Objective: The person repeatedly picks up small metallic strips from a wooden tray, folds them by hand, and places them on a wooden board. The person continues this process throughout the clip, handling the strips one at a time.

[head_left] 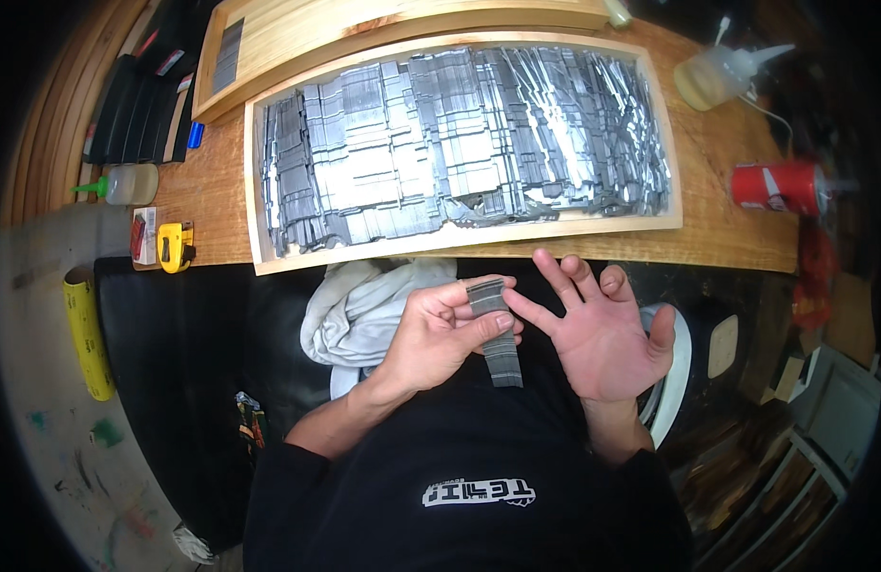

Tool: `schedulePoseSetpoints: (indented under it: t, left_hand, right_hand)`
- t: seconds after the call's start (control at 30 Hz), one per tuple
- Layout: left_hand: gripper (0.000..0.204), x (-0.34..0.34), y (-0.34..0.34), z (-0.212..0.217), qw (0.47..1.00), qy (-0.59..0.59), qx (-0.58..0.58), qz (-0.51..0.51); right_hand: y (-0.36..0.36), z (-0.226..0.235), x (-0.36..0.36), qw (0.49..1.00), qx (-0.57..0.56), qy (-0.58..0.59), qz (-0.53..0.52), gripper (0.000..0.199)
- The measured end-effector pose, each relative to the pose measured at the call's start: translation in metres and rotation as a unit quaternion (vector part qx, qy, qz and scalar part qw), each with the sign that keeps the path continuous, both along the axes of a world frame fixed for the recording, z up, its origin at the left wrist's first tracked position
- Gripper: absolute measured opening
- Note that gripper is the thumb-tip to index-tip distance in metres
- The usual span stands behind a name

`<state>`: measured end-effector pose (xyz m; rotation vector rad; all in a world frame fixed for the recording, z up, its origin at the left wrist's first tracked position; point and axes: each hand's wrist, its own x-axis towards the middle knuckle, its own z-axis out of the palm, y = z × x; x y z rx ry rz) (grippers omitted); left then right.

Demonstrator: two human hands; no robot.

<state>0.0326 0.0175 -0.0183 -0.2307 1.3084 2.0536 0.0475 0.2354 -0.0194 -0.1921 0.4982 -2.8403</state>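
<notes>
My left hand pinches a thin grey strip with fine pale stripes between thumb and fingers. The strip's upper part lies across the fingers, and its lower end hangs below the thumb over my dark shirt. Beside it, my right hand is open with the palm up and fingers spread. Its index fingertip reaches the strip's upper right edge; whether it presses on it I cannot tell. Beyond both hands, a shallow wooden tray on the workbench holds rows of similar grey strips, stacked loosely and overlapping.
Behind the tray lies another wooden tray. To the right are a squeeze bottle and a red can. At left are a green-tipped bottle and a yellow tape measure. Pale cloth hangs below the bench edge.
</notes>
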Motion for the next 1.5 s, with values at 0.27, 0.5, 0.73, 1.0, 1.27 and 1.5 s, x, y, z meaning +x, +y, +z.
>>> schedulePoseSetpoints:
  t: [0.27, 0.5, 0.73, 1.0, 1.27, 1.5]
  left_hand:
    - [0.039, 0.003, -0.002, 0.0, 1.0, 0.005, 0.006, 0.002]
    - [0.037, 0.004, -0.002, -0.005, 1.0, 0.01, 0.016, 0.013]
    - [0.036, 0.007, -0.001, -0.005, 1.0, 0.008, 0.022, 0.018]
    - [0.038, 0.006, 0.0, -0.003, 1.0, -0.006, 0.01, -0.003]
    - [0.03, 0.001, -0.001, 0.002, 0.999, -0.016, -0.02, -0.025]
    - [0.029, -0.001, -0.002, 0.0, 0.998, -0.043, 0.002, -0.036]
  right_hand:
    - [-0.006, 0.003, -0.001, 1.0, 0.001, 0.002, -0.011, 0.055]
    - [-0.005, 0.005, -0.001, 1.0, 0.009, -0.004, -0.009, 0.054]
    - [-0.004, 0.003, -0.002, 1.0, 0.005, 0.009, -0.018, 0.055]
    - [-0.004, 0.006, -0.002, 1.0, 0.015, -0.001, -0.016, 0.056]
    - [-0.008, 0.007, -0.005, 1.0, 0.018, -0.004, -0.013, 0.057]
    - [-0.011, 0.0, -0.008, 1.0, -0.004, 0.012, 0.01, 0.06]
